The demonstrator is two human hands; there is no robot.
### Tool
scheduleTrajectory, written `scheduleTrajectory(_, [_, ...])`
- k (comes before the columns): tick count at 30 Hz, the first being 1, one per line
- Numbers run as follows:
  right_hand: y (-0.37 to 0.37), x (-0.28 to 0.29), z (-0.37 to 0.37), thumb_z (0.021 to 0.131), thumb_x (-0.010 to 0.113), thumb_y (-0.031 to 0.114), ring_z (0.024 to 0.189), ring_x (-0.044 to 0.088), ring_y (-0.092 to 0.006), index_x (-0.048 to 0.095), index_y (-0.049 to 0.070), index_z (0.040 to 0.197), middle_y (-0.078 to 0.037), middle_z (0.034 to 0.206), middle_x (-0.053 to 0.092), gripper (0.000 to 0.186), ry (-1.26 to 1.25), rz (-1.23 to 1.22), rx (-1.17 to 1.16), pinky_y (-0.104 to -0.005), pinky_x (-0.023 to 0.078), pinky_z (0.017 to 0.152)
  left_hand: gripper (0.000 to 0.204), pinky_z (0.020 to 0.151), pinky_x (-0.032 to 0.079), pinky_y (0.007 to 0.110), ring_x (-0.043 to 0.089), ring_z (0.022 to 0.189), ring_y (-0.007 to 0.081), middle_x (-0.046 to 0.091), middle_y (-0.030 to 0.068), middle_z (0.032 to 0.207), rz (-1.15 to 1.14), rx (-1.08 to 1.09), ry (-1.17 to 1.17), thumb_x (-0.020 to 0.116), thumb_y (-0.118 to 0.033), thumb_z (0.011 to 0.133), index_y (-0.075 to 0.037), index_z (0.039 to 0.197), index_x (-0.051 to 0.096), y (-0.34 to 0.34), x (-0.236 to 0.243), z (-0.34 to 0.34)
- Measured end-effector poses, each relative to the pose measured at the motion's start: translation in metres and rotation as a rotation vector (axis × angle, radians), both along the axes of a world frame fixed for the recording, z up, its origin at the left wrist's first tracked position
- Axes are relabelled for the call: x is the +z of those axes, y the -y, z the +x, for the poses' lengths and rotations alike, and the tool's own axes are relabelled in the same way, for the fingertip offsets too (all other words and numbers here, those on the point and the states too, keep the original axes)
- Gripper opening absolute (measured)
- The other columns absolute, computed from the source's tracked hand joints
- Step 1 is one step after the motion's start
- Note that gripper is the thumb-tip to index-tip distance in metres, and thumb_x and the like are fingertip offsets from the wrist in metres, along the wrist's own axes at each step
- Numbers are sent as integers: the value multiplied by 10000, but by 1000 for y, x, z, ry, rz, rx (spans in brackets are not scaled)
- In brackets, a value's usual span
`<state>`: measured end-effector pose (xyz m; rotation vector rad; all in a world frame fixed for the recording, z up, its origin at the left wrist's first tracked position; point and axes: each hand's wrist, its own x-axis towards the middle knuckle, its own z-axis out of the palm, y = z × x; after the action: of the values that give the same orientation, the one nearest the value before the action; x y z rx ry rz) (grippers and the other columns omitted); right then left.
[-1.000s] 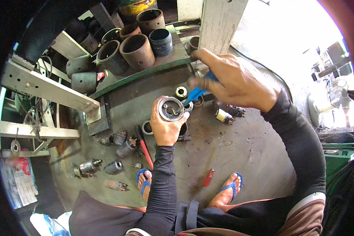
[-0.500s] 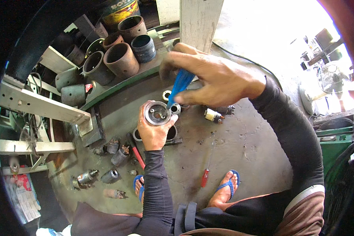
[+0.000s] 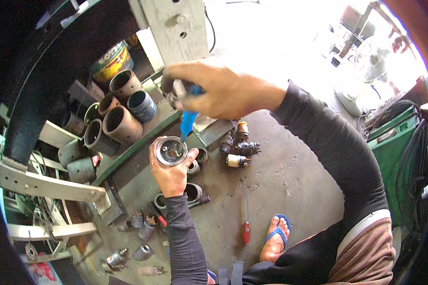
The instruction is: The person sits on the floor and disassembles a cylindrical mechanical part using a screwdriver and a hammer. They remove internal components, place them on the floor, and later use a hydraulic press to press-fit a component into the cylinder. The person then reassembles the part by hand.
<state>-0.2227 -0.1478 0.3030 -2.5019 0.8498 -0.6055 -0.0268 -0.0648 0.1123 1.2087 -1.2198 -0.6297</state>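
Note:
A round, cup-shaped metal housing (image 3: 165, 151) rests in my left hand (image 3: 170, 180), its open side up and my thumb along the right rim. Inside it, small posts and a central hole show. My right hand (image 3: 223, 90) is closed around the handle of a blue screwdriver (image 3: 187, 122). The screwdriver slants down, and its tip reaches into the housing near the right inner wall. Below my left hand, metal rings (image 3: 193, 191) stand on the floor, partly covered by it.
Rusty metal cylinders (image 3: 122, 124) crowd a green-edged shelf at left. A red-handled screwdriver (image 3: 246, 232) lies near my right foot. A cream-coloured cylindrical part (image 3: 235, 160) sits among dark parts. Worn motor parts (image 3: 118, 256) lie lower left. A thick pale post (image 3: 178, 33) rises ahead.
The whole view has shifted and turned. Both hands now appear farther left, still holding the housing and the blue screwdriver. The screwdriver stands steeper, its tip still in the housing.

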Motion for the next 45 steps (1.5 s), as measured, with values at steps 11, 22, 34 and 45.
scheduleTrajectory(11, [-19, 2, -35, 943, 720, 248, 1083, 617, -372, 540, 26, 1261, -193, 1099, 629, 427, 67, -85, 120, -446, 484, 933, 803, 983, 520, 319, 618, 1072, 168, 628, 55, 1170, 38, -68, 4, 1017, -102, 594, -34, 1248, 557, 1, -1, -29])
scheduleTrajectory(22, [6, -38, -48, 924, 750, 255, 1067, 625, -317, 595, 45, 1291, -163, 1145, 655, 451, 146, -132, 105, -404, 495, 961, 733, 932, 535, 321, 649, 999, 173, 675, 48, 1079, 126, 7, 136, 1016, -163, 589, -35, 1185, 608, -3, -8, -37])
scheduleTrajectory(34, [32, -48, 42, 841, 744, 126, 1010, 667, -260, 607, 30, 1282, -153, 1084, 684, 472, 259, 164, 252, -398, 514, 944, 810, 936, 547, 357, 688, 1012, 229, 698, 96, 1103, 456, 101, 579, 1025, -388, 576, -39, 1189, 626, -43, 42, 53])
scheduleTrajectory(45, [-23, -55, 91, 862, 818, 315, 1061, 656, -237, 615, 20, 1262, -145, 1119, 682, 537, 61, 233, 406, -399, 524, 919, 788, 966, 519, 320, 640, 1055, 159, 653, 60, 1143, 671, -83, 492, 1019, -327, 623, -25, 1223, 608, -146, 58, 115])
